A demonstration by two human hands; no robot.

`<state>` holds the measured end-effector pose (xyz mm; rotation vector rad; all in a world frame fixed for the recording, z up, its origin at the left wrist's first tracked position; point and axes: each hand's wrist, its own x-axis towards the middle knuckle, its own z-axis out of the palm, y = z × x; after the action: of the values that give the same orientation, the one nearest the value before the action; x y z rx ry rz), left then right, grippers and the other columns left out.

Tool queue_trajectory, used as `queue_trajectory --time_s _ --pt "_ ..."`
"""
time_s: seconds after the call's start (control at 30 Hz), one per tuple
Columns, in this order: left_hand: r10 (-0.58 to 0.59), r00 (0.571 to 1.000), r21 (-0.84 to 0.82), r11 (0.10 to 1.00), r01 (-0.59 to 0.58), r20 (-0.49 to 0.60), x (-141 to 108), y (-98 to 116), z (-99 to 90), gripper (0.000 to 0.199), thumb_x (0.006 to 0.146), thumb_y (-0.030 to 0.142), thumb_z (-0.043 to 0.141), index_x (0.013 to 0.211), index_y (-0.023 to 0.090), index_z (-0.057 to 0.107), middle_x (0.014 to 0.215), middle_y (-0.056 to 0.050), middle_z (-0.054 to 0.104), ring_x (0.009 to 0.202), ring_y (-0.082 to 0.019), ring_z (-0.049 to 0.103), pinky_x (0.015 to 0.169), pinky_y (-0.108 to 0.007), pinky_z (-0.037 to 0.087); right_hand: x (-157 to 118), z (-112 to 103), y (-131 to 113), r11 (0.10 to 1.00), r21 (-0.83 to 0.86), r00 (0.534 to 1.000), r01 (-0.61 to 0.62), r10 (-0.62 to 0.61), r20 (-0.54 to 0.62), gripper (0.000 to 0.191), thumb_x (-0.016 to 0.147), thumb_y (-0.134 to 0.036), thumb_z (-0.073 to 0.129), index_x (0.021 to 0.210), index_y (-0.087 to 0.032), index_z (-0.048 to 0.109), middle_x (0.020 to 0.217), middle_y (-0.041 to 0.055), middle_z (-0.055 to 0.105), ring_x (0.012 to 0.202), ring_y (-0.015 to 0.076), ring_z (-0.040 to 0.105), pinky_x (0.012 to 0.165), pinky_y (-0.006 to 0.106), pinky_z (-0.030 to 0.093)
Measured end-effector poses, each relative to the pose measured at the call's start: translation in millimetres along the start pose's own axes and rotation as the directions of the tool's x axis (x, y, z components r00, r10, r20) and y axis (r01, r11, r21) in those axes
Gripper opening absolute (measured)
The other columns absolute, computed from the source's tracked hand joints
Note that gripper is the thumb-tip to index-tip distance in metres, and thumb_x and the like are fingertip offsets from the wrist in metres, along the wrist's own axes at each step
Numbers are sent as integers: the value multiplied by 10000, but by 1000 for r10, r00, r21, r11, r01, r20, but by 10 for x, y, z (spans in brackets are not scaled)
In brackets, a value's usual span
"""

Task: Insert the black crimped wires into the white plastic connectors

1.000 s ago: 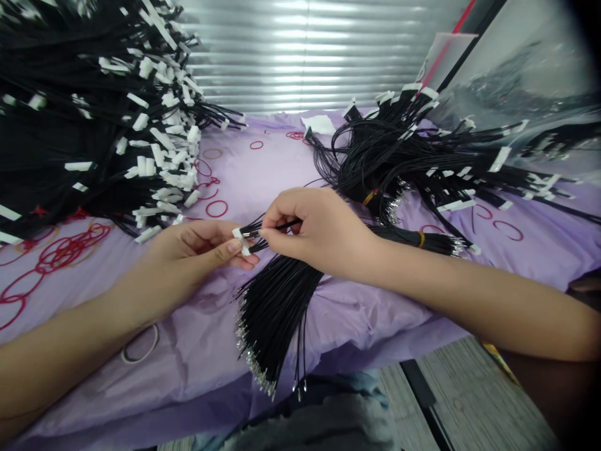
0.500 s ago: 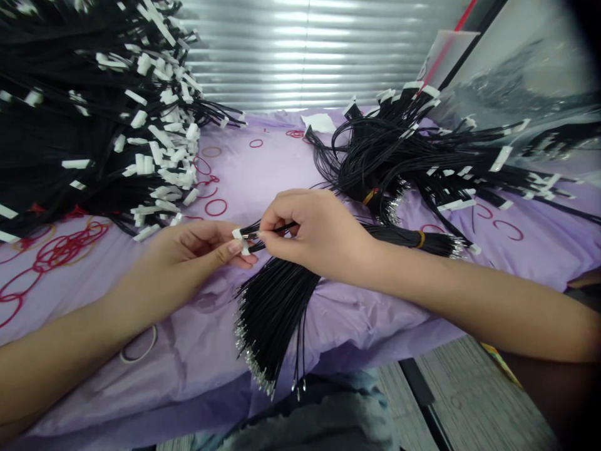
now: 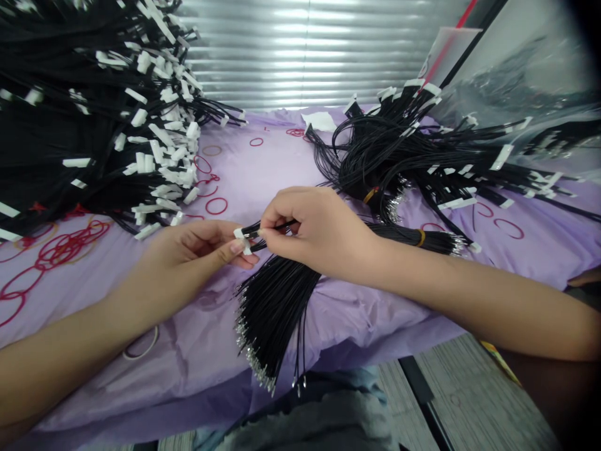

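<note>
White connector in left grip

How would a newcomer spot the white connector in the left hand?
Over the purple sheet, find the left hand beside the right hand. The left pinches the white connector, black wires running rightward from it. Unlike the heaped white connectors at far left, only this one is held.

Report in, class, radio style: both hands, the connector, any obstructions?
Left hand pinching white connector. Right hand gripping black wire close beside it. Fanned wires below; no obstruction visible between hands.
</note>
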<state>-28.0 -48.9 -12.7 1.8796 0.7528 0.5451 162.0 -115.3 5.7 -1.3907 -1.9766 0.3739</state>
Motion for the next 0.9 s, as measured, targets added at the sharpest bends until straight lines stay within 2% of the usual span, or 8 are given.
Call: queue_trajectory --time_s 0.43,0.67,0.8,0.9 --pt "-34 999 -16 999 34 16 1 -55 -9 132 828 292 642 798 177 698 736 -5 732 685 -78 662 643 -123 488 -5 7 -14 998 11 998 -56 55 40 163 783 -170 515 702 -93 635 658 -21 573 612 28 402 630 194 278" --pt "-77 997 -26 997 77 3 7 -81 8 125 819 299 653 794 186 699 743 8 735 665 -56 652 613 -92 469 -27 68 22 989 91 991 -116 109 80 186 793 -193 500 698 -106 634 634 -30 571 587 28 415 614 204 264" --pt "-96 995 -56 994 96 7 -2 -49 20 117 826 293 649 820 195 712 747 13 736 673 -54 660 631 -91 477 -14 91 42 991 62 992 -118 115 54 207 816 -202 487 756 -100 657 670 -16 600 594 33 421 608 207 261" --pt "-106 994 -96 990 106 5 -4 -59 12 114 817 302 671 820 197 716 741 16 734 668 -54 664 616 -84 475 10 66 45 993 50 991 -107 103 83 207 824 -211 489 756 -102 651 682 -15 598 604 32 425 623 203 273"
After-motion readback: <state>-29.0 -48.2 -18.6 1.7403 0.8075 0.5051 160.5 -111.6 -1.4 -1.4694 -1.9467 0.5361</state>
